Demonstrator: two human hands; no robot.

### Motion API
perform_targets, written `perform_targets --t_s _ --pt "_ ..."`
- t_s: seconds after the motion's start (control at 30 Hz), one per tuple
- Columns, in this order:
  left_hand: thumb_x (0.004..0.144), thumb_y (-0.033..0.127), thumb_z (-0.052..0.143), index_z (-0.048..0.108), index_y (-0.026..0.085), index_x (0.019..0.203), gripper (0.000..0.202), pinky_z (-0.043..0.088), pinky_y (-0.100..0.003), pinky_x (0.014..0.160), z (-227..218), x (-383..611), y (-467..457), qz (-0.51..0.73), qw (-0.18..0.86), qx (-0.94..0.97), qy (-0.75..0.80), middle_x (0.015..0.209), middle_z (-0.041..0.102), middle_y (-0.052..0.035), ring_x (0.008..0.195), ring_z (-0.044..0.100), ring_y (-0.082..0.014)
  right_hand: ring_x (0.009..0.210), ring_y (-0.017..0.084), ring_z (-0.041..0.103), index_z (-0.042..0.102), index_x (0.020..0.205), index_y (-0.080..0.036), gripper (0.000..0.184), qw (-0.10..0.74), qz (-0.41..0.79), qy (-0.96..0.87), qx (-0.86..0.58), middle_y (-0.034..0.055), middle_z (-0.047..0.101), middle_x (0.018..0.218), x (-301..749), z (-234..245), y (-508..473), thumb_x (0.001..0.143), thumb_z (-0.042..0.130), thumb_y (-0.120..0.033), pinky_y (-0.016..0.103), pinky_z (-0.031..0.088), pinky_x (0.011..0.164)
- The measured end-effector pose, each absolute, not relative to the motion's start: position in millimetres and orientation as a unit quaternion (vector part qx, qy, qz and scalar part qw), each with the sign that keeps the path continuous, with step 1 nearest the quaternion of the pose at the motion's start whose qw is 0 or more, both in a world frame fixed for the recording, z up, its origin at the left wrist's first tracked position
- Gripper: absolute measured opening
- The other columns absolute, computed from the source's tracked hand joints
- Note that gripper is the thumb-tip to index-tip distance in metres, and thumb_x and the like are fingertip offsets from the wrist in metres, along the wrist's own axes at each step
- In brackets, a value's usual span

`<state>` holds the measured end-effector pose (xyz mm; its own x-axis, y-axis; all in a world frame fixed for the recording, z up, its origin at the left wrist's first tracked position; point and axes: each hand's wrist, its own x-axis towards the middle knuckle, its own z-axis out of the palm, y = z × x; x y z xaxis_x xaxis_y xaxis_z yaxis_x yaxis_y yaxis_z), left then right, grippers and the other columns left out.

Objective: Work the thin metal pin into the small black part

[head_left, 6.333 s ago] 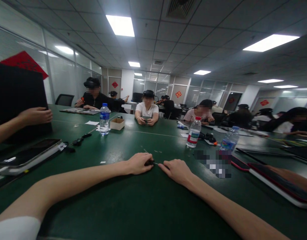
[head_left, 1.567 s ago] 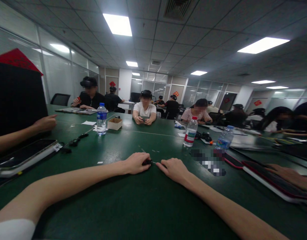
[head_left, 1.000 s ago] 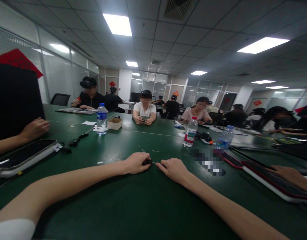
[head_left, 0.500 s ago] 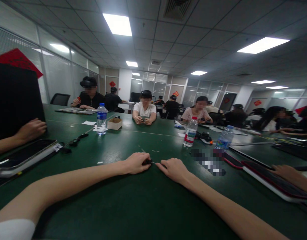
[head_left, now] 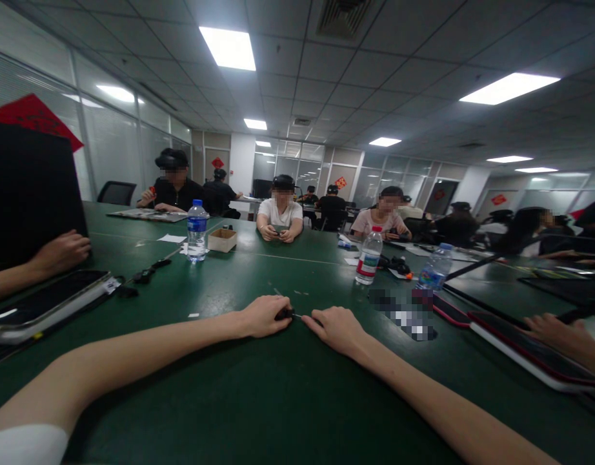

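Note:
My left hand (head_left: 267, 316) rests on the green table, its fingers closed around a small dark object (head_left: 286, 314). A thin pale shaft (head_left: 297, 315) sticks out of it to the right; its kind is too small to make out. Just to the right, my right hand (head_left: 337, 328) lies on the table with curled fingers, thumb and forefinger at the tip of that shaft. Whether these fingers pinch anything is hidden. A small white scrap (head_left: 193, 315) lies left of my left hand.
Beyond my hands stand a red-capped bottle (head_left: 369, 257), two blue-capped bottles and an open cardboard box (head_left: 222, 239). Tablets lie left (head_left: 50, 300) and right (head_left: 534, 349), beside other people's hands (head_left: 62, 252). A blurred patch (head_left: 404, 315) covers something near my right hand. Several people sit around.
Both my hands and the object between them stay in place. At the far right, a person has shifted and a dark bar now shows above the table. The neighbour's right-side hand has moved slightly.

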<state>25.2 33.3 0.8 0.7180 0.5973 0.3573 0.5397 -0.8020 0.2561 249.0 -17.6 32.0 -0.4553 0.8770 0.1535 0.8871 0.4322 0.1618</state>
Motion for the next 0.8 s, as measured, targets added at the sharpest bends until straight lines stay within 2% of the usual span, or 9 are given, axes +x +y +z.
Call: perform_targets --t_s 0.5,0.8 --pt "0.086 0.032 0.054 0.055 0.018 0.099 0.019 0.044 -0.027 0.068 0.4 25.1 33.6 0.218 0.056 0.925 0.308 0.09 0.063 -0.0051 0.08 0.06 -0.0193 0.07 0.018 0.064 0.067 0.086 -0.02 0.064 0.013 -0.141 -0.838 -0.527 0.0065 0.068 0.077 249.1 30.1 -16.8 0.096 0.018 -0.06 0.025 0.042 0.06" --pt "0.086 0.032 0.054 0.055 0.018 0.101 0.021 0.043 -0.027 0.067 0.9 24.9 33.4 0.216 0.063 0.925 0.305 0.088 0.063 -0.0049 0.079 0.06 -0.0189 0.069 0.018 0.064 0.068 0.087 -0.02 0.065 0.026 -0.12 -0.843 -0.524 0.0067 0.069 0.079 251.1 28.5 -14.8 0.096 0.016 -0.06 0.024 0.041 0.061"
